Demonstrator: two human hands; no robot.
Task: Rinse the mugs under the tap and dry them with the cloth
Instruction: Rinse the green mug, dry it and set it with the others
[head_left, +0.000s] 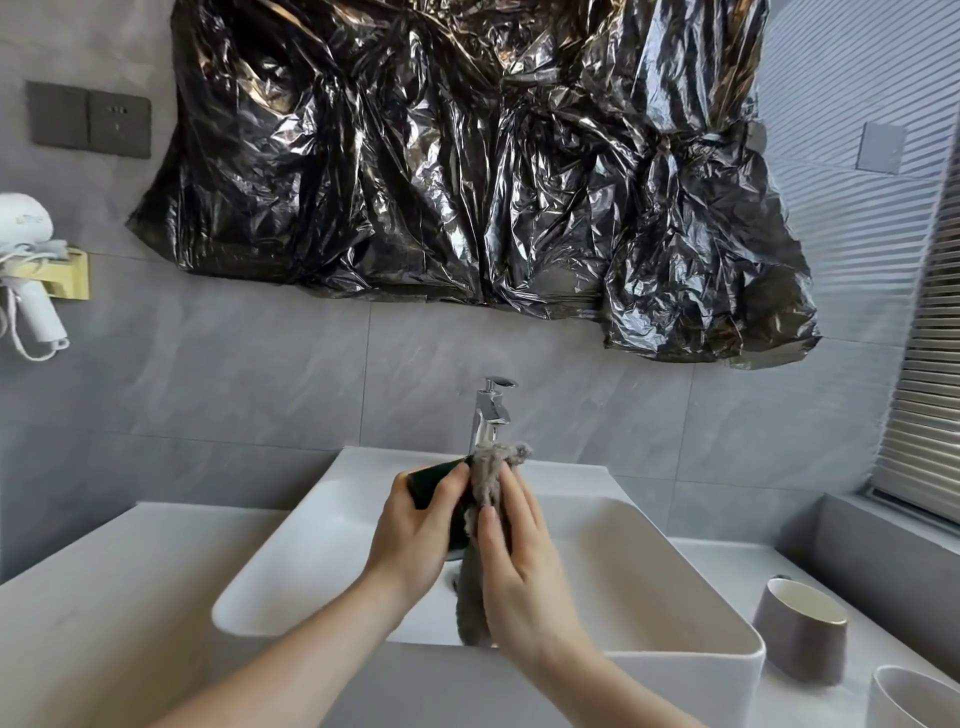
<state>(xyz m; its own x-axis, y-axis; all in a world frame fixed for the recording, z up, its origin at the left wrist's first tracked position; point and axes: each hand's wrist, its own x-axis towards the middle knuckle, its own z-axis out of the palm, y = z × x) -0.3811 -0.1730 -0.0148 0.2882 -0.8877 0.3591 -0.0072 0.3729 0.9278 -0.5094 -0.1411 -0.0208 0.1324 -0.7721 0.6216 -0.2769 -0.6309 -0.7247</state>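
While the left hand (415, 535) grips a dark mug (434, 486) at frame centre above the white basin (675, 571), the right hand (519, 561) presses a grey cloth (491, 483) against it. Turning the mug steadily would likely dry every side.

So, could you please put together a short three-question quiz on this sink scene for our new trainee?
1. True or false: water is visibly running from the tap.
2. Multiple choice: the grey cloth is pressed against the dark mug by A) the left hand, B) the right hand, C) neither hand.
3. Fill in: how many other mugs stand on the counter to the right of the basin?

Key
1. False: no stream shows.
2. B: the left hand holds the mug over the basin.
3. Two: a grey mug and a white mug, partly cut off by the frame edge.
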